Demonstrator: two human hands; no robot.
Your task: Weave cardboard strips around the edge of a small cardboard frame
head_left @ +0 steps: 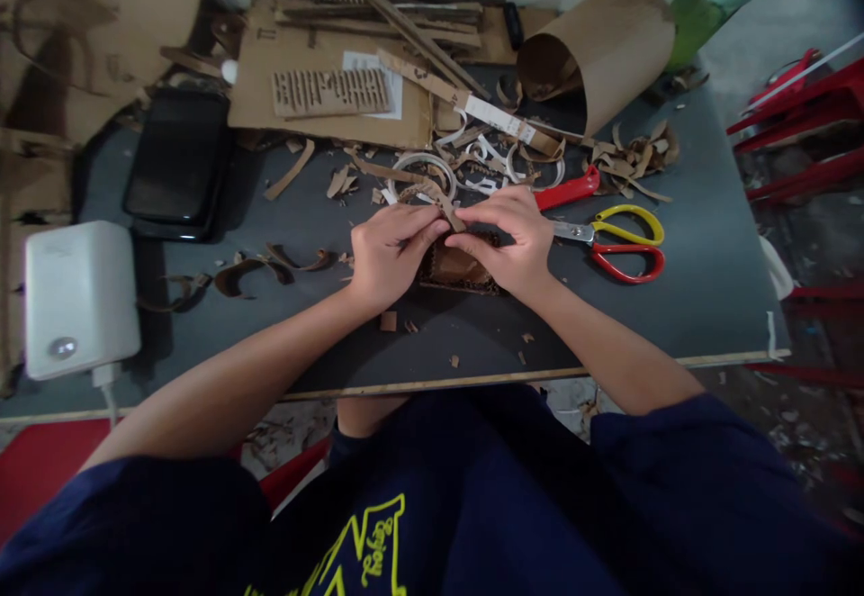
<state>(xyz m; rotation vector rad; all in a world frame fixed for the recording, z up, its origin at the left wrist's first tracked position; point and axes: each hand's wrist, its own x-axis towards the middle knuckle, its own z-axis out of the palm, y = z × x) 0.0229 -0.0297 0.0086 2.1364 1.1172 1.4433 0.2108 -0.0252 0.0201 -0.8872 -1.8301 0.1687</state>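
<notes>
A: Where is everything from the grey table (702, 245)?

B: At its middle lies the cardboard piece (454, 267). The left hand (388, 254) and right hand (509, 240), over it, both pinch a cardboard strip (446, 209). Scissors (617, 240) lie just right.

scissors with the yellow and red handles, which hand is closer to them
Right. The right hand sits just beside the blades of the scissors; the left hand is farther off, beyond the right hand, both hands on a cardboard piece.

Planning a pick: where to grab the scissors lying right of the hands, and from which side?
Take the scissors by the looped handles, coming from the right and above. The yellow and red loops lie flat and clear on the table, pointing right; the blade end sits tucked against the right hand, so that side is crowded.
</notes>
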